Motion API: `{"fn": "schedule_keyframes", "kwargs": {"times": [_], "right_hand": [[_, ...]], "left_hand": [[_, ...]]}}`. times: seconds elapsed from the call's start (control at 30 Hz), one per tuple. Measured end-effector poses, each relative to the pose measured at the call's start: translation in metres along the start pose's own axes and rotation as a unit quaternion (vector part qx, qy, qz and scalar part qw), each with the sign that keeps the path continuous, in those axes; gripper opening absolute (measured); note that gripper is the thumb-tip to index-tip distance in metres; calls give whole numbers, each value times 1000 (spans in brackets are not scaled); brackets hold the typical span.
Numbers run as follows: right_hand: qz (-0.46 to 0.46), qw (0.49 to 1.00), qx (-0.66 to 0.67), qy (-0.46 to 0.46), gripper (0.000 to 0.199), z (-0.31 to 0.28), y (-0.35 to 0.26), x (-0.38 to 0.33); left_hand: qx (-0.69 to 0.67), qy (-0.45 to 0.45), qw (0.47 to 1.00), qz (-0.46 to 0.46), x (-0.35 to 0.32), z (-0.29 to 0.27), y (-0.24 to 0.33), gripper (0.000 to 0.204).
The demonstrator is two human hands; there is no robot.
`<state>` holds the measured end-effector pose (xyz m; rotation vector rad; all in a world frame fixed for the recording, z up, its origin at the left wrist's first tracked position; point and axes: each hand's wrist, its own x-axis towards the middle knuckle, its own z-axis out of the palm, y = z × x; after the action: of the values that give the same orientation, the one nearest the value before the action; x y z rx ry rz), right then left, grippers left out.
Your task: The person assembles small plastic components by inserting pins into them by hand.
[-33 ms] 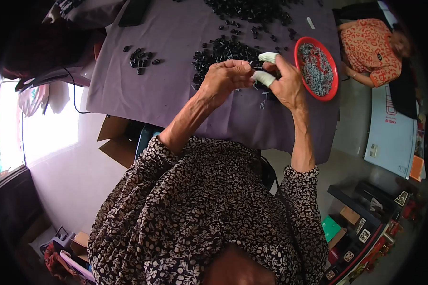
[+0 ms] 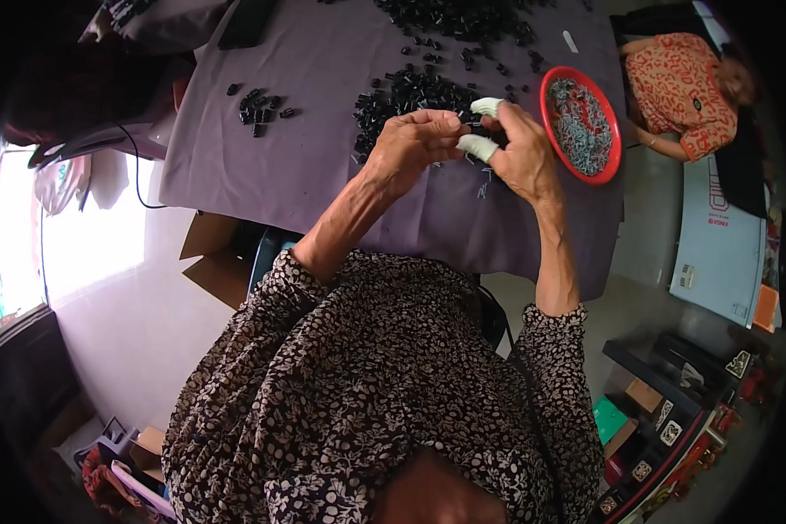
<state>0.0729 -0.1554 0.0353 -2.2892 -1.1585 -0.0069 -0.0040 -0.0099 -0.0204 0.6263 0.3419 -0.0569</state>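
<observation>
My left hand (image 2: 413, 147) is closed in a pinch over the near side of a pile of small black plastic parts (image 2: 410, 92). At its fingertips sits one small black plastic part (image 2: 472, 124), partly hidden by the fingers. My right hand (image 2: 526, 157) wears pale covers on thumb and forefinger. These two fingers are spread apart on either side of that part; whether they touch it I cannot make out. Just below the hands, a few small grey metal pins (image 2: 485, 188) lie on the purple-grey tablecloth (image 2: 306, 175).
Right of my right hand stands a red oval tray (image 2: 618, 144) full of grey metal pins. A small group of black parts (image 2: 259, 112) lies to the left, and a larger heap (image 2: 454, 17) at the far edge. Another person (image 2: 686, 92) is beside the table at the right.
My right hand has shifted slightly left, its covered fingertips closer to my left hand. The left hand stays in nearly the same place.
</observation>
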Motion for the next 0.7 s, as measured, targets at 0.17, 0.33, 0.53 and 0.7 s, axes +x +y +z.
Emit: {"fn": "schedule_keyframes", "kwargs": {"times": [0.17,0.33,0.53,0.7], "right_hand": [[-141,974,-176,24,29,8,-1,-1],[-168,970,-172,25,15,6,-10,-7],[-183,974,-136,3,16,8,-11,-16],[-189,970,-151,20,16,12,-21,-20]], "left_hand": [[9,-9,1000,14,-10,5,-7,17],[14,-12,999,43,-19,8,-13,16],[97,-27,994,46,-27,5,-9,16],[136,-12,988,74,-32,2,-14,16]]}}
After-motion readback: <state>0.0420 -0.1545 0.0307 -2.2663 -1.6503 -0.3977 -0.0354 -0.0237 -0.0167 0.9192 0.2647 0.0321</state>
